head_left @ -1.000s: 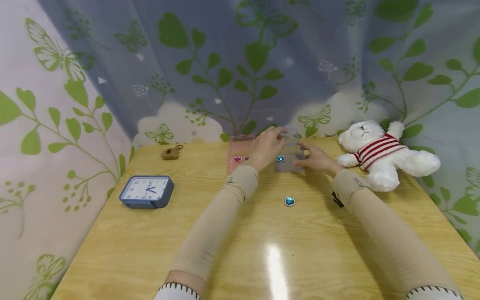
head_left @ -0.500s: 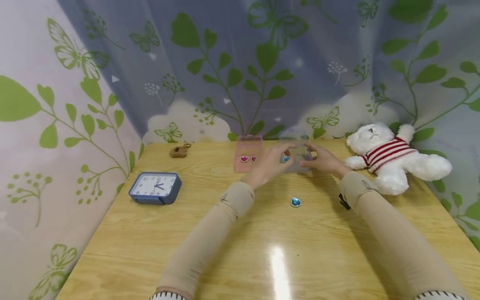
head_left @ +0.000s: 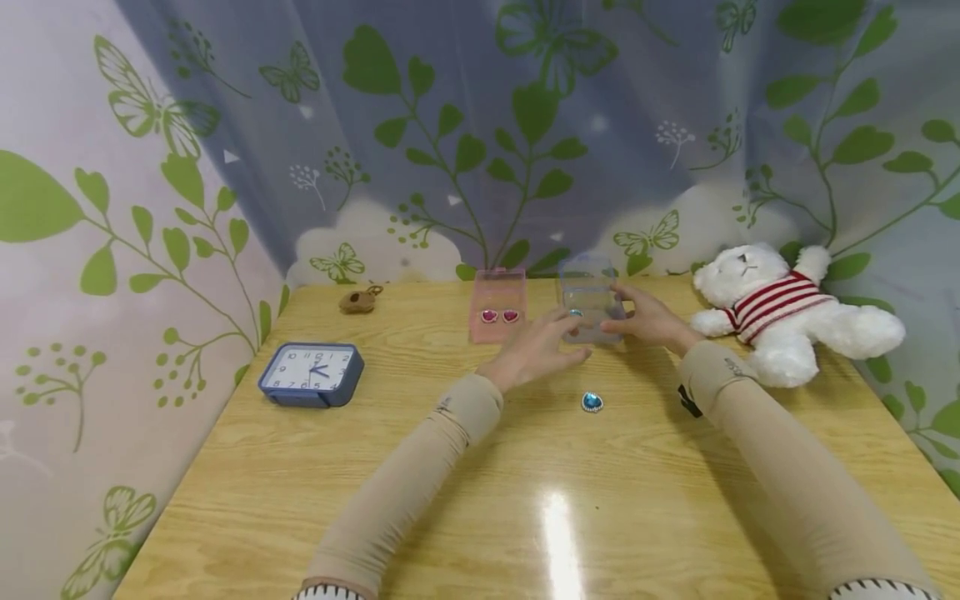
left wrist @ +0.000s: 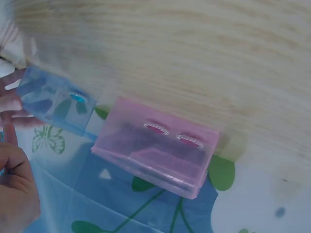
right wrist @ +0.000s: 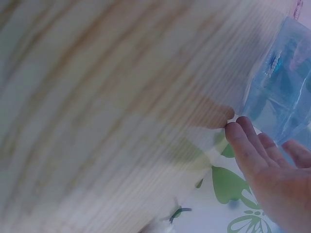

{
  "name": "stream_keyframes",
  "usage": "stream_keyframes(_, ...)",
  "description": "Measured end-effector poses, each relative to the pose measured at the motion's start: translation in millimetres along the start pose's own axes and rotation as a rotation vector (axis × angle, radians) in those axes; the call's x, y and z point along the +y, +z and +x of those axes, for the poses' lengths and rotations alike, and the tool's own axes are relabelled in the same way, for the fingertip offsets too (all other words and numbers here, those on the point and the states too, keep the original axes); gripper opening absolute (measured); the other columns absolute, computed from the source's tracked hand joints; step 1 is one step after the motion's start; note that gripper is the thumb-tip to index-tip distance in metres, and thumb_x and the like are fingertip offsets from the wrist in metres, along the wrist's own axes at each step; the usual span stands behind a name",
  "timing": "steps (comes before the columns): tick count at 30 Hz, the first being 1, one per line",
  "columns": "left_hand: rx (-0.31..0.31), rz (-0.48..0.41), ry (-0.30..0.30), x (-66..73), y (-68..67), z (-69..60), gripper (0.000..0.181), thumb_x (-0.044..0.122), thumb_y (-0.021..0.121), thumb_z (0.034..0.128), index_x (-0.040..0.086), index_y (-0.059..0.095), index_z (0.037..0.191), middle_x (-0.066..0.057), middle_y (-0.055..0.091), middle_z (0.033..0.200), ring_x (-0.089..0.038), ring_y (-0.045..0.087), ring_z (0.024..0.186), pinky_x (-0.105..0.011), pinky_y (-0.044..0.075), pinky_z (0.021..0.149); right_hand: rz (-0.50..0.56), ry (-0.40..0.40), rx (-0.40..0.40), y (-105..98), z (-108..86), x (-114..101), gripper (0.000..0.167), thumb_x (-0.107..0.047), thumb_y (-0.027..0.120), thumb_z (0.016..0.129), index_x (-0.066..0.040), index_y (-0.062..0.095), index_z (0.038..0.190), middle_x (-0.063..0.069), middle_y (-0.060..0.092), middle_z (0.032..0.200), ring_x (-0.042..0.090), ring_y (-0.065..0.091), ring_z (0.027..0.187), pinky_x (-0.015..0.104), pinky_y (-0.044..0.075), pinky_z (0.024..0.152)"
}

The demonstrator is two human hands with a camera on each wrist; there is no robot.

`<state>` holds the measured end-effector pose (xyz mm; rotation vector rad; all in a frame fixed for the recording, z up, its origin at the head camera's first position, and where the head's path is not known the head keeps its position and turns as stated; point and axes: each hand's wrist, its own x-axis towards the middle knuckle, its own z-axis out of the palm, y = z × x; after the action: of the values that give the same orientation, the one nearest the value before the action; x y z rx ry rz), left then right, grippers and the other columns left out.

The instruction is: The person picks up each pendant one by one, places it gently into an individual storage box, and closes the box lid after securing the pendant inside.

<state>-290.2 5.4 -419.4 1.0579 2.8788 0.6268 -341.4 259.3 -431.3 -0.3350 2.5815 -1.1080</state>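
An opened clear bluish box (head_left: 588,337) stands at the back of the table with its lid raised. A blue heart-shaped gem (left wrist: 77,96) lies inside it, partly behind my left fingertips in the head view. My left hand (head_left: 534,348) hovers at the box's front left, thumb and fingers spread apart. At the box's right side, my right hand (head_left: 651,321) touches it with fairly straight fingers. A second blue gem (head_left: 592,402) with a beaded rim lies on the table in front of both hands. Left of the clear box, an opened pink box (head_left: 491,333) holds two pink gems (left wrist: 189,141).
A white teddy bear (head_left: 780,304) in a striped top lies at the right. On the left are a blue clock (head_left: 311,375) and a small brown pouch-like item (head_left: 358,302). A black item (head_left: 688,402) shows beside the right sleeve. Patterned curtain (head_left: 450,125) borders the table's back.
My left hand has drawn back a little toward me, its thumb parting from the fingers, and the pink gems show fully. The right hand stays beside the clear box.
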Motion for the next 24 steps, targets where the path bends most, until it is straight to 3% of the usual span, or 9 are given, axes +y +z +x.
stream_keyframes(2, -0.014, 0.013, 0.01, -1.5, 2.8, -0.9, 0.055, 0.043, 0.063, 0.1042, 0.023, 0.052, 0.154, -0.003, 0.067, 0.137, -0.022, 0.072, 0.107, -0.027, 0.058, 0.073, -0.001, 0.0, 0.002, 1, -1.0, -1, 0.097, -0.036, 0.069, 0.103, -0.011, 0.004, 0.171, 0.031, 0.014, 0.173, 0.057, 0.035, 0.15, 0.067, 0.046, 0.114)
stream_keyframes(6, -0.064, -0.003, 0.026, -3.1, 7.9, -2.6, 0.054, 0.04, 0.063, 0.1049, 0.026, 0.05, 0.155, -0.003, 0.066, 0.138, -0.022, 0.072, 0.111, -0.035, 0.061, 0.087, -0.004, 0.003, 0.005, 1, -2.9, -2, 0.094, -0.034, 0.068, 0.104, -0.011, 0.005, 0.171, 0.03, 0.015, 0.173, 0.056, 0.035, 0.15, 0.067, 0.046, 0.114)
stream_keyframes(10, -0.123, -0.014, 0.077, -2.1, 13.7, -3.6, 0.05, 0.039, 0.064, 0.1051, 0.025, 0.055, 0.152, -0.002, 0.065, 0.142, -0.023, 0.069, 0.121, -0.042, 0.058, 0.103, -0.003, 0.001, 0.004, 1, -3.8, -4, 0.092, -0.031, 0.067, 0.105, -0.01, 0.006, 0.17, 0.03, 0.016, 0.173, 0.056, 0.036, 0.15, 0.067, 0.046, 0.114)
stream_keyframes(13, -0.164, 0.01, 0.124, -0.9, 18.9, -4.1, 0.047, 0.041, 0.065, 0.1046, 0.025, 0.059, 0.148, 0.0, 0.063, 0.146, -0.02, 0.067, 0.126, -0.04, 0.056, 0.108, -0.003, -0.007, 0.003, 0, -4.0, -6, 0.091, -0.029, 0.066, 0.105, -0.01, 0.006, 0.17, 0.03, 0.016, 0.173, 0.056, 0.035, 0.15, 0.067, 0.046, 0.114)
stream_keyframes(24, -0.286, 0.039, 0.189, 3.9, 31.8, -7.5, 0.051, 0.048, 0.074, 0.0972, 0.027, 0.065, 0.143, 0.007, 0.066, 0.13, -0.006, 0.066, 0.111, -0.025, 0.056, 0.096, 0.017, 0.001, -0.003, 0, -6.1, -5, 0.094, -0.031, 0.068, 0.104, -0.011, 0.004, 0.171, 0.031, 0.014, 0.173, 0.056, 0.036, 0.15, 0.066, 0.048, 0.111)
